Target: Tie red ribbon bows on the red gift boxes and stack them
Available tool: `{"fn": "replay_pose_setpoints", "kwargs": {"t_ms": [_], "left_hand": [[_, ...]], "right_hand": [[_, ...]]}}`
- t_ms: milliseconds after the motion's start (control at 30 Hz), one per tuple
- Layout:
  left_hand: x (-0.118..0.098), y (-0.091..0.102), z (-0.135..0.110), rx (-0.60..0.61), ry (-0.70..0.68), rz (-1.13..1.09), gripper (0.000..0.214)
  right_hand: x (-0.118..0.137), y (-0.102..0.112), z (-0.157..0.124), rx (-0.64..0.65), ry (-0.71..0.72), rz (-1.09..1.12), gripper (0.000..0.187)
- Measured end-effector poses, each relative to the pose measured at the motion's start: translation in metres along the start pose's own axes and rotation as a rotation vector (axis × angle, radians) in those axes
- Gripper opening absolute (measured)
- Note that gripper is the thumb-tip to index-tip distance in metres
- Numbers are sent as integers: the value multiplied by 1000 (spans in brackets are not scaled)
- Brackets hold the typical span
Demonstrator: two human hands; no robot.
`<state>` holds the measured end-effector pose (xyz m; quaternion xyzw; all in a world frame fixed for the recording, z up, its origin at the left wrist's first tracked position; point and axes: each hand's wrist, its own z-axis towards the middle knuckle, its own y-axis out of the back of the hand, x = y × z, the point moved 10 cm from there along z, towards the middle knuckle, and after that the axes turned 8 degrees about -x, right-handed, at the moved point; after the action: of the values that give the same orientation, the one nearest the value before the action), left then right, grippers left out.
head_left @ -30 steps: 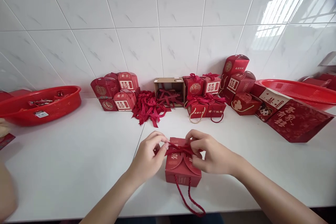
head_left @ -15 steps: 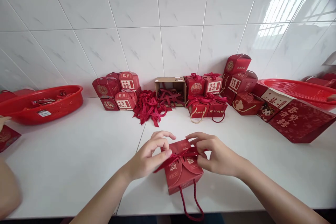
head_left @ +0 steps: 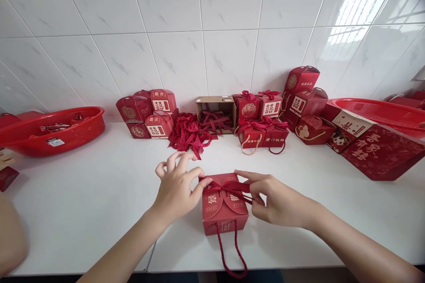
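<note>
A red gift box (head_left: 226,214) with a rope handle stands on the white table in front of me, its handle hanging toward the near edge. Across its lid runs a dark red ribbon (head_left: 222,188), knotted in the middle with a bow forming. At the box's left side, my left hand (head_left: 179,185) pinches one part of the ribbon between thumb and index finger, the other fingers raised. My right hand (head_left: 270,196) grips the ribbon on the right, its index finger stretched to the box's far right corner.
Loose red ribbons (head_left: 189,132) lie in a pile beside an open cardboard box (head_left: 217,101). Finished boxes with bows (head_left: 262,132) stand behind my right hand. A red basin (head_left: 73,135) is at left, and a large red box (head_left: 381,150) at right. Another person's arm (head_left: 11,239) shows at left.
The gift box has turned and shifted slightly left. My left hand has moved left, drawing its ribbon part outward. At far left, the other person's red box has moved back left.
</note>
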<state>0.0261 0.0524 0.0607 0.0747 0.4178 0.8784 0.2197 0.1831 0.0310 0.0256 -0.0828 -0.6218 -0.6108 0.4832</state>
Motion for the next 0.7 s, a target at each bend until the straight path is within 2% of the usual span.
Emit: {"fn": "replay_pose_setpoints", "kwargs": {"t_ms": [100,200,300,367,433,533,633,700], "left_hand": [[4,-4,-3,-10,51,-37,24],[11,-18,-6,44,147,-252,21],[21,-34,-14,84,360,-626,14],[29,-38,-24,50,540,-826,21],[33,-36,-34,0,646,-899,16],[19,-26,-39,1,552,-844,20],[3,-18,-40,16,426,-739,10],[-1,-17,-40,19,406,-701,8]], "right_hand": [[0,4,2,-23,18,-30,28],[-2,13,2,-29,43,-54,24],[-9,28,3,-44,29,-66,6],[-10,38,6,-78,9,-25,23],[-8,42,12,-135,-9,38,23],[2,36,23,-226,-9,75,18],[15,16,32,-233,43,62,12],[16,4,35,-236,49,67,11]]}}
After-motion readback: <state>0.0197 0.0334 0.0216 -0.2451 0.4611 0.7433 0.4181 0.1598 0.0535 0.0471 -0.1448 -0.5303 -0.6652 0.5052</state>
